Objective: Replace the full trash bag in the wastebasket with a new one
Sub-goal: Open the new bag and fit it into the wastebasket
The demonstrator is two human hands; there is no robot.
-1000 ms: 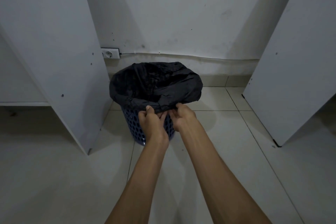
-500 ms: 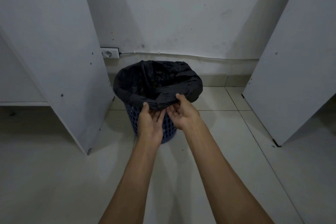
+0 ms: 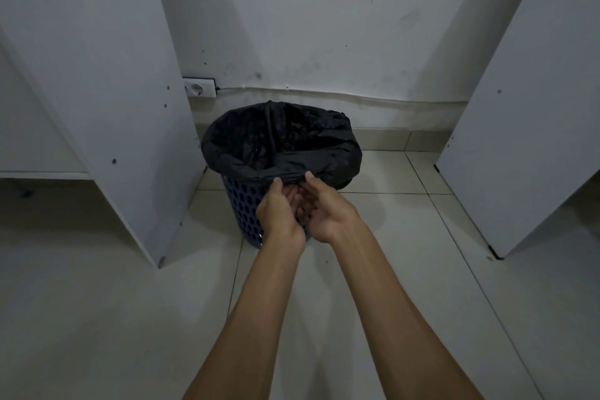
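Observation:
A blue perforated wastebasket [image 3: 246, 214] stands on the tiled floor against the back wall. A black trash bag [image 3: 324, 153] lines it, its top folded out over the rim. The bag's dark inside shows little of its contents. My left hand [image 3: 279, 211] and my right hand [image 3: 328, 208] meet at the near rim, palms turned toward each other. Both thumbs lie on top of the bag's bunched near edge and the curled fingers sit under it, pinching it.
White cabinet panels [image 3: 97, 91] stand close on the left and another panel [image 3: 526, 127] on the right, leaving a narrow bay. A wall socket [image 3: 198, 88] with a cable sits behind the basket. Pale floor tiles [image 3: 389, 237] surround it.
The bag's near overhang has been gathered and lifted up off the basket's side, showing more blue wall. Both hands turned from knuckles-up to palms facing, thumbs on the edge.

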